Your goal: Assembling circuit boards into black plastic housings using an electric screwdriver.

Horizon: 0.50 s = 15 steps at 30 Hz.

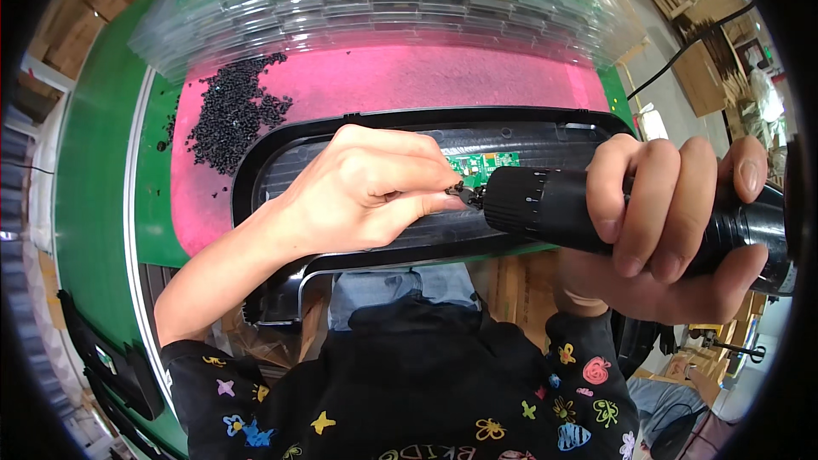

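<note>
My right hand (660, 204) is wrapped round a black electric screwdriver (532, 200), held sideways with its nose toward my left hand. The thumb and forefinger of my left hand (362, 183) are pinched together right at that nose. Small black screws (460, 191) show at those fingertips; how many are held is hard to make out. Below both hands lies a long black plastic housing (302, 149), open side up. A green circuit board (498, 160) sits in it, partly hidden by my left hand and the screwdriver.
A heap of small black screws (226, 119) lies on the pink mat (426, 72), left of the housing. Stacked clear plastic trays (375, 8) holding green boards stand behind. More black housings (119, 362) lie at lower left. Cartons (694, 77) stand on the right.
</note>
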Motion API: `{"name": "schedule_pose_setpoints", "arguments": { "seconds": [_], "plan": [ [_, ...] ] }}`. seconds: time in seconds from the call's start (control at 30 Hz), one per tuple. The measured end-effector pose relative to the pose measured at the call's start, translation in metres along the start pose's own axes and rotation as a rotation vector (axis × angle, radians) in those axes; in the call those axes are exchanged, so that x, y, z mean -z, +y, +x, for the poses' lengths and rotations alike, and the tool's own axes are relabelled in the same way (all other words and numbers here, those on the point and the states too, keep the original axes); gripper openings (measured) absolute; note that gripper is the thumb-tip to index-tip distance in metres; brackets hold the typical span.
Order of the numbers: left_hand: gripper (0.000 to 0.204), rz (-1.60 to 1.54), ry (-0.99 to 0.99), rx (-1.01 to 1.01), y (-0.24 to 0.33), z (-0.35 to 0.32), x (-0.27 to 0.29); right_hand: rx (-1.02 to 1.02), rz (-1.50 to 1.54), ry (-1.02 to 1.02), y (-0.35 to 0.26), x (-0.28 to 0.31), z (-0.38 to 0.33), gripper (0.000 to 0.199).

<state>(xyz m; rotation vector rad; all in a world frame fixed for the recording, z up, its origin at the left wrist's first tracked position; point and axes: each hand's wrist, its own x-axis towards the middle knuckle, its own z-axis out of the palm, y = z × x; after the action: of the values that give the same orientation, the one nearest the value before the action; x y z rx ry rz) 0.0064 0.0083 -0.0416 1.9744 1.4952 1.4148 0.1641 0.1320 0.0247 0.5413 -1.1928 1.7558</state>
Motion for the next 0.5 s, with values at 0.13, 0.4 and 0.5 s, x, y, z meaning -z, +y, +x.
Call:
{"name": "schedule_pose_setpoints", "arguments": {
  "seconds": [0.13, 0.4, 0.5],
  "plan": [
    [0.009, -0.03, -0.125, 0.08, 0.004, 0.009, 0.0, -0.049, -0.05, -0.083, -0.008, 0.008, 0.007, 0.035],
    [0.025, 0.197, -0.199, 0.289, 0.004, 0.008, -0.002, -0.175, -0.203, -0.212, -0.025, 0.043, 0.011, 0.033],
    [0.032, 0.254, -0.148, 0.251, 0.003, 0.008, -0.004, -0.168, -0.338, -0.114, -0.008, 0.059, 0.008, 0.03]
  ]
}}
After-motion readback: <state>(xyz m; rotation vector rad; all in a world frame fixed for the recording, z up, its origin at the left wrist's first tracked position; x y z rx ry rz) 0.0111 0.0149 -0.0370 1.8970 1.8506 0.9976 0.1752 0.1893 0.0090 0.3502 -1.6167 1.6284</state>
